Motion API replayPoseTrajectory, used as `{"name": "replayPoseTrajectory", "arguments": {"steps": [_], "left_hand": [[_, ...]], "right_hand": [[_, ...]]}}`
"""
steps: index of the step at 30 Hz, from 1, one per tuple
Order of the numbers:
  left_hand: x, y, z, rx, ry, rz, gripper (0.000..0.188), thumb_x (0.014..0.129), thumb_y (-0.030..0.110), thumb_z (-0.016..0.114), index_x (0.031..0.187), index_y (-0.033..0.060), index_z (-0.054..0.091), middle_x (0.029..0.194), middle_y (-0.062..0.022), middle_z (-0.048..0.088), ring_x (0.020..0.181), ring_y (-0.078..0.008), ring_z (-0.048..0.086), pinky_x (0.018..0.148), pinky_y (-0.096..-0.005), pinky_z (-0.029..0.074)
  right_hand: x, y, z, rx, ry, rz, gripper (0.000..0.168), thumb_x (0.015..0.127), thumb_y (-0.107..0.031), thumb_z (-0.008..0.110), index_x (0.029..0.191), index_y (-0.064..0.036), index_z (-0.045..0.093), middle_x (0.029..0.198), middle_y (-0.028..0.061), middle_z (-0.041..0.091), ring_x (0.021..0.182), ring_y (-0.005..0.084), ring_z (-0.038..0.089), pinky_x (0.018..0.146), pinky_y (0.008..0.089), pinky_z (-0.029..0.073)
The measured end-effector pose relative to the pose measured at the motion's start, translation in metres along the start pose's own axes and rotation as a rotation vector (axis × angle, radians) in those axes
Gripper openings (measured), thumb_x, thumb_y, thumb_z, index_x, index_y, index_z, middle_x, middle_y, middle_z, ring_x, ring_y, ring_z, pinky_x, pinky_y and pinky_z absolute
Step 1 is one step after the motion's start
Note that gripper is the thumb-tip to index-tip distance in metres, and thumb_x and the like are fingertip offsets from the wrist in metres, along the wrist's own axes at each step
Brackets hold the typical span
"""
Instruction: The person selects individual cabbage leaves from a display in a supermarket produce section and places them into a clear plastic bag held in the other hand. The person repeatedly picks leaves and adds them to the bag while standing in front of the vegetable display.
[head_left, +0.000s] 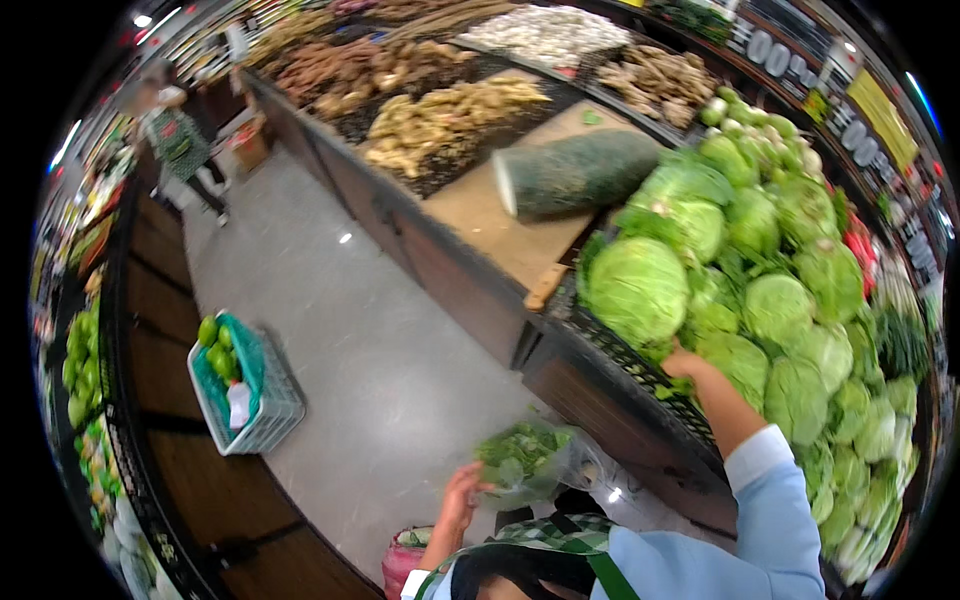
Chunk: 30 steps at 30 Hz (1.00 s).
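Observation:
My left hand (463, 495) holds the edge of a clear plastic bag (525, 465) with green leaves inside, low in front of my apron. To the right, my right hand (681, 363) reaches to leaves at the near edge of the cabbage display, just under a large round cabbage (636, 291); its fingertips are partly hidden, so its grip cannot be made out. Beyond that cabbage lie a wooden-handled knife (546, 286) and a cut winter melon (576, 171) on a brown board (487, 225).
More cabbages (780, 307) fill the right side. Ginger (442, 120) and garlic (546, 34) lie farther back. A basket of green peppers (251, 405) stands on the floor at left, a pink sack (405, 562) by my left arm. A person in an apron (176, 142) is up the aisle.

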<state>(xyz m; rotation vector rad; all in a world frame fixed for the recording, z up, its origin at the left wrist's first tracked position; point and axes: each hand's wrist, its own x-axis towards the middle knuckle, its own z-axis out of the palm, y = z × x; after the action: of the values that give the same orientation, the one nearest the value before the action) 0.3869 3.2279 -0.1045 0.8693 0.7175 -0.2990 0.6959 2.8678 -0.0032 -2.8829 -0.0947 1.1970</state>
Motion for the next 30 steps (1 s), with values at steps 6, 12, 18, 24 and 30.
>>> {"name": "replayPoseTrajectory", "arguments": {"steps": [6, 12, 18, 24, 30], "left_hand": [[0.005, 0.0, 0.017, 0.054, -0.028, -0.052, 0.041, 0.081, 0.019, 0.05, 0.12, 0.0091, 0.049, 0.106, -0.0036, 0.055, 0.081, -0.015, 0.061, 0.052, -0.0225, 0.032], [0.017, -0.029, 0.001, 0.152, -0.057, -0.098, 0.04, 0.081, 0.022, 0.051, 0.12, 0.0099, 0.05, 0.104, -0.002, 0.057, 0.08, -0.0115, 0.06, 0.051, -0.0224, 0.031], [0.015, -0.02, 0.021, 0.249, -0.022, -0.098, 0.04, 0.084, 0.026, 0.052, 0.12, 0.009, 0.05, 0.107, -0.0021, 0.056, 0.079, -0.0099, 0.06, 0.055, -0.0242, 0.032], [0.002, -0.012, 0.024, 0.186, 0.004, -0.1, 0.048, 0.081, 0.024, 0.051, 0.125, 0.0062, 0.044, 0.109, -0.0045, 0.055, 0.082, -0.0138, 0.059, 0.057, -0.0249, 0.037], [0.002, -0.018, 0.031, 0.152, 0.021, -0.091, 0.045, 0.081, 0.023, 0.051, 0.121, 0.0047, 0.045, 0.112, -0.0053, 0.053, 0.077, -0.0144, 0.06, 0.046, -0.0174, 0.03]], "right_hand": [[0.051, 0.057, 0.056, 0.616, 0.405, 0.102, 0.076, 0.073, -0.006, 0.059, 0.138, -0.003, 0.019, 0.127, 0.0244, 0.04, 0.105, 0.0243, 0.048, 0.065, 0.0309, 0.044], [0.006, 0.019, 0.027, 0.776, 0.334, -0.007, 0.077, 0.062, 0.013, 0.05, 0.134, -0.009, 0.03, 0.105, 0.0192, 0.056, 0.052, 0.0189, 0.052, 0.037, 0.0319, 0.034], [0.065, 0.097, 0.067, 0.66, 0.48, -0.173, 0.049, 0.074, 0.002, 0.043, 0.122, -0.006, 0.047, 0.099, 0.0169, 0.061, 0.083, 0.0285, 0.059, 0.068, 0.0373, 0.047], [-0.059, -0.021, -0.026, 1.029, 0.297, 0.143, 0.051, 0.08, -0.008, 0.041, 0.131, -0.008, 0.037, 0.123, 0.0139, 0.047, 0.111, 0.0292, 0.043, 0.091, 0.0433, 0.035], [-0.168, 0.022, -0.131, 1.488, 0.51, -0.115, 0.022, 0.089, -0.023, 0.046, 0.098, -0.006, 0.056, 0.087, 0.0074, 0.06, 0.076, 0.0171, 0.058, 0.067, 0.0356, 0.05]]}}
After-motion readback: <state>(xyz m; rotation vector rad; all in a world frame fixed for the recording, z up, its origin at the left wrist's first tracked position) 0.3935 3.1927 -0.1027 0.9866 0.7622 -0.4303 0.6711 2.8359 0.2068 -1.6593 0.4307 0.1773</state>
